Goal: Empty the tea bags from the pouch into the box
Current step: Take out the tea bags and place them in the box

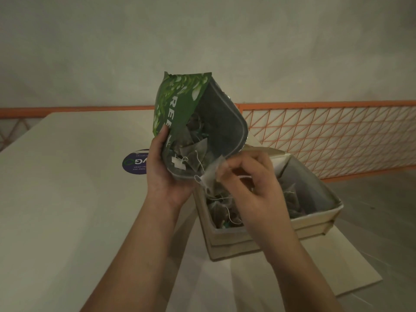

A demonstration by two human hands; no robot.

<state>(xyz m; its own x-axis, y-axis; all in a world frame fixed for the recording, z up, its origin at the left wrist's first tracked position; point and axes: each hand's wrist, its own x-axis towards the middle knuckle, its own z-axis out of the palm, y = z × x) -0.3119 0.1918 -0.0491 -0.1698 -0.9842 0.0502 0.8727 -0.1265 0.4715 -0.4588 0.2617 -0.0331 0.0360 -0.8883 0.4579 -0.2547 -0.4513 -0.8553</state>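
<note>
Two bare forearms reach up from the bottom edge over a pale surface (56,199). Beyond them, the right hand (252,183) is curled with its fingertips (225,170) pinched on a translucent tea bag (211,176), whose white string dangles just below the pouch mouth and above the box. That open cardboard box (270,233) sits on the surface under the right hand, its lid flap standing up behind, with several pyramid tea bags (225,212) already heaped at its near-left end and more by the right wall. To the left and higher, the left hand (164,174) is wrapped around the lower side of a green pouch (180,104), held tilted with its wide mouth facing the camera; more tea bags and a white tag lie inside it. Behind the left hand a round dark sticker (135,164) lies on the surface. Farther back runs an orange wire-mesh rail (326,136) in front of a plain wall.
</note>
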